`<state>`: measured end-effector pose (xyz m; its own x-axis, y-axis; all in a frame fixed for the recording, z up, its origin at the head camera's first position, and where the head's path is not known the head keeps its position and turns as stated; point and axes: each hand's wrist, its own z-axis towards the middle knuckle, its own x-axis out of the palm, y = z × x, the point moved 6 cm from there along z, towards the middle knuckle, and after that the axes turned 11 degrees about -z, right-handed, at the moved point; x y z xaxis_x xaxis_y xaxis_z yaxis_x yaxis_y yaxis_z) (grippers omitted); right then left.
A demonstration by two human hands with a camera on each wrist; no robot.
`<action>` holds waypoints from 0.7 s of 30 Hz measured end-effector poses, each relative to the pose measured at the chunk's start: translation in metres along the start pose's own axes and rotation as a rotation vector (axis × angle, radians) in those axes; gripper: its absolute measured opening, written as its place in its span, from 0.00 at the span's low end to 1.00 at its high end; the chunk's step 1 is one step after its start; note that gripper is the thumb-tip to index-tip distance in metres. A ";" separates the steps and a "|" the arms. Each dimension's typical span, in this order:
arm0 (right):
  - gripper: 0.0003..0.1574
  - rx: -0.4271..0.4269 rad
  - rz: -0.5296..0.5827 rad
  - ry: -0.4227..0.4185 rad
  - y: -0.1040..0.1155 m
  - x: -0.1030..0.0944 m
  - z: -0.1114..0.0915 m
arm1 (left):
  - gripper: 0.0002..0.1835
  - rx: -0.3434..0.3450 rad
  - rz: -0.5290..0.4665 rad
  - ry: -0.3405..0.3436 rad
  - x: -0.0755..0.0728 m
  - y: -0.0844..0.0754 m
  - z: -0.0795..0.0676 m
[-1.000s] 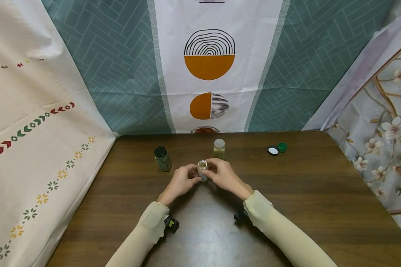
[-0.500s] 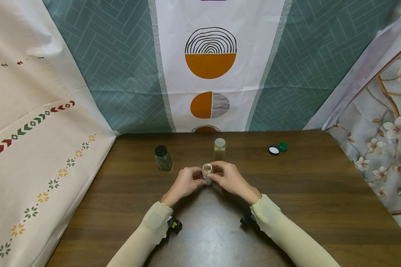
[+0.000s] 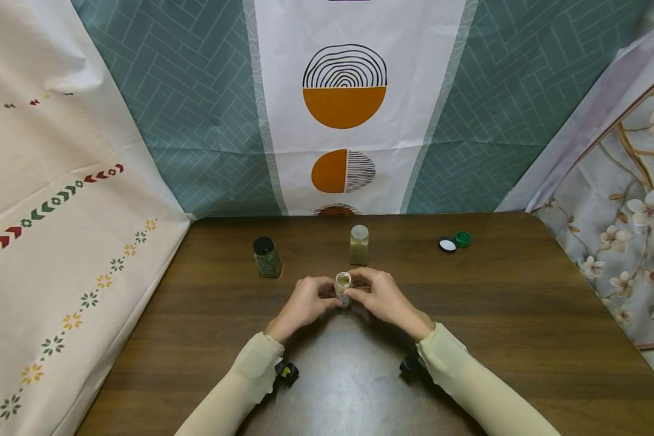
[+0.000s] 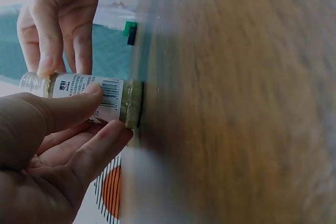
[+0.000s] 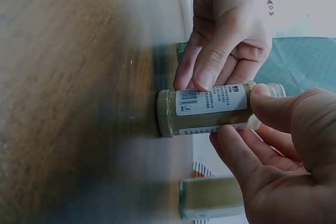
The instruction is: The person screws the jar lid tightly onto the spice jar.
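Note:
Both hands hold a small open-mouthed glass spice jar (image 3: 343, 281) with yellow-green powder inside and a white barcode label (image 5: 210, 99). It stands upright, its base at the tabletop; whether it touches the wood I cannot tell. My left hand (image 3: 306, 301) pinches its lower body from the left between thumb and fingers. From the right, my right hand (image 3: 386, 298) grips it higher up, near the neck. Just behind is a taller jar (image 3: 359, 247) of pale green powder with a whitish top. A dark-lidded jar of green flakes (image 3: 268, 261) stands behind the left hand.
On the back right of the brown wooden table (image 3: 501, 303), a black cap (image 3: 447, 244) with a white inside lies beside a green cap (image 3: 462, 239). Patterned cloths hang along the back and both sides. A black wrist camera (image 3: 287, 372) sits under the left cuff.
Both hands have carried the open jar a little to the right and nearer to me, keeping their hold. The other jars and the caps stay in place.

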<state>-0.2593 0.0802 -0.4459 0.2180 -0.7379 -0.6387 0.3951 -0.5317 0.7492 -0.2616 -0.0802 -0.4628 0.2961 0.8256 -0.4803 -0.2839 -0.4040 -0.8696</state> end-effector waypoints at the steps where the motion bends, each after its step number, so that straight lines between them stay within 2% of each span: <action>1: 0.21 -0.006 0.002 0.001 0.000 0.000 -0.001 | 0.12 0.003 0.000 0.001 0.001 0.000 0.000; 12: 0.19 -0.023 -0.003 -0.003 -0.003 -0.003 -0.012 | 0.12 -0.006 -0.068 0.018 0.009 -0.001 -0.004; 21: 0.19 -0.034 0.018 0.005 -0.002 -0.006 -0.018 | 0.12 -0.010 -0.050 0.021 0.012 -0.003 -0.007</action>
<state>-0.2456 0.0932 -0.4470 0.2297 -0.7452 -0.6261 0.4213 -0.5038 0.7542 -0.2511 -0.0720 -0.4671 0.3288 0.8365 -0.4384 -0.2588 -0.3666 -0.8937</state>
